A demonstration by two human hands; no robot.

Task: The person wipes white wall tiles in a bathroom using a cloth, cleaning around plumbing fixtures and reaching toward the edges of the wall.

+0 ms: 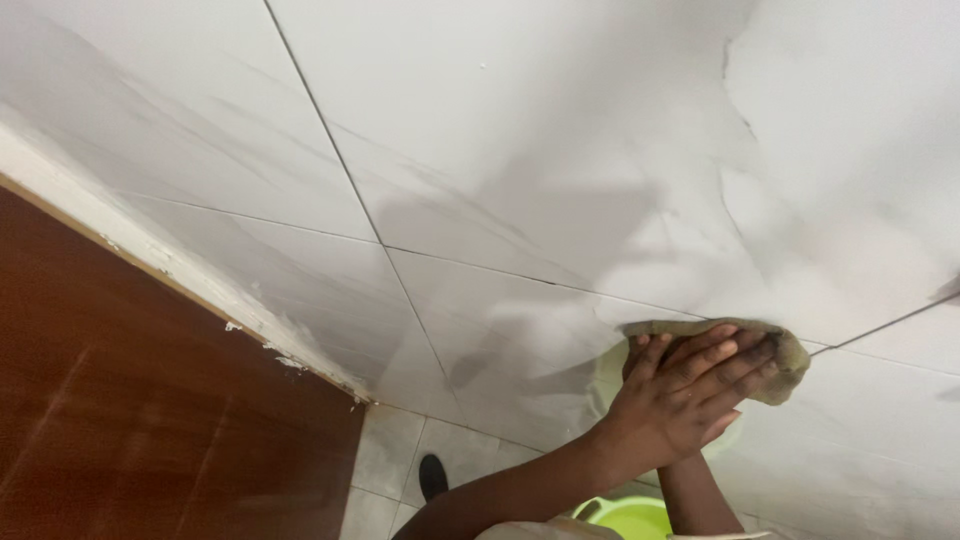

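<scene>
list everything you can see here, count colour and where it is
wall tiles: several, white with grey veining, filling most of the view
door: one, reddish-brown wood, lower left beside the tiled wall
cloth: one, dull olive-tan, pressed flat on the wall under the hands, right of centre
bucket: one, lime green, bottom edge below the arms, only partly in view
floor tiles: a few, pale grey, at the bottom between door and arms
shoe: one, black, on the floor tiles
left hand: one, on top, fingers spread over the cloth
right hand: one, mostly hidden beneath the left hand, against the cloth
</scene>
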